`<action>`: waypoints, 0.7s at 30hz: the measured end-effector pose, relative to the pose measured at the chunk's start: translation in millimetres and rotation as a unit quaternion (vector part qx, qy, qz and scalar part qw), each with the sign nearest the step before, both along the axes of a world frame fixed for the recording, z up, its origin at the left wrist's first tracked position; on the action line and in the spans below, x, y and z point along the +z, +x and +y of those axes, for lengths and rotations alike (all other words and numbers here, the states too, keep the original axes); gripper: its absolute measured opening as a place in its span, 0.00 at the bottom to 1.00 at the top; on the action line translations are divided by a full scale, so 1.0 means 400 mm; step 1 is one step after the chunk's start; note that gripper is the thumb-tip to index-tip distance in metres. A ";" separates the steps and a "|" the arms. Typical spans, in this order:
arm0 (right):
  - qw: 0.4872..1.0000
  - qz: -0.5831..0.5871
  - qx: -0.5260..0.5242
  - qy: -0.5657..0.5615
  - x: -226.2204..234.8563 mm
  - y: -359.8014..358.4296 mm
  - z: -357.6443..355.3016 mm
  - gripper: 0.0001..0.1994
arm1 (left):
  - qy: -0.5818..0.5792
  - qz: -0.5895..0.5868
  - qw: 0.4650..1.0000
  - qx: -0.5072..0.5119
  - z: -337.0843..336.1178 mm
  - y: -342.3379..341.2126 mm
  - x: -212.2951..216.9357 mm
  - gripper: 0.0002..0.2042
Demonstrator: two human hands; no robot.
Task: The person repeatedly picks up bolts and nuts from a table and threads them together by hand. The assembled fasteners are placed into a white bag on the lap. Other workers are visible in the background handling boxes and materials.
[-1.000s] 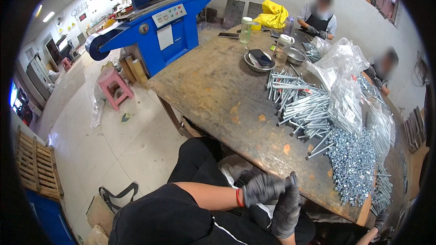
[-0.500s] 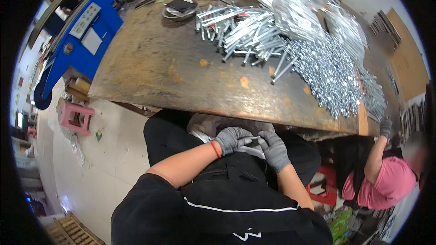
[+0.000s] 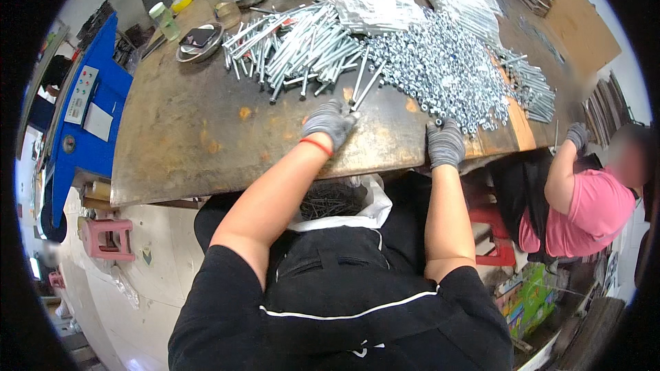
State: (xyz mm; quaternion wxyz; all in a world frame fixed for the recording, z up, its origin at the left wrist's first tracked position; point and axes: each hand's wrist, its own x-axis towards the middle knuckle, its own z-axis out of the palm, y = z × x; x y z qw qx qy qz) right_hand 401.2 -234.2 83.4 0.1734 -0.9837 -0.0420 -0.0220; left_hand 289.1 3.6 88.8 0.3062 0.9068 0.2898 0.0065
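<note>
Up from the lap and onto the desk [image 3: 206, 130] now — both gloved hands apart. Left hand [image 3: 330, 122] at centre frame, fingers curled onto a long bolt [image 3: 363, 91] at the pile's near edge. Right hand [image 3: 445, 143] flat, fingers together, just below the heap of nuts [image 3: 447, 69] — centre right.

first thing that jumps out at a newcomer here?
The shiny heap of small nuts mid-table, with a pile of long bolts to its left. Then the gloved left hand at the bolts' near edge and the right hand beside the nuts.
</note>
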 end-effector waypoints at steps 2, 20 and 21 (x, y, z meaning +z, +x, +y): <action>1.000 0.015 -0.014 -0.009 0.012 0.003 0.017 0.18 | 0.005 0.093 0.995 -0.035 -0.035 0.072 0.057 0.23; 0.936 -0.171 0.160 0.262 -0.106 -0.024 -0.047 0.12 | -0.595 -0.275 0.754 -0.045 -0.040 -0.286 0.014 0.14; 0.906 -0.110 0.151 0.379 -0.109 -0.045 -0.034 0.12 | -0.598 -0.280 0.748 -0.070 -0.038 -0.315 0.011 0.14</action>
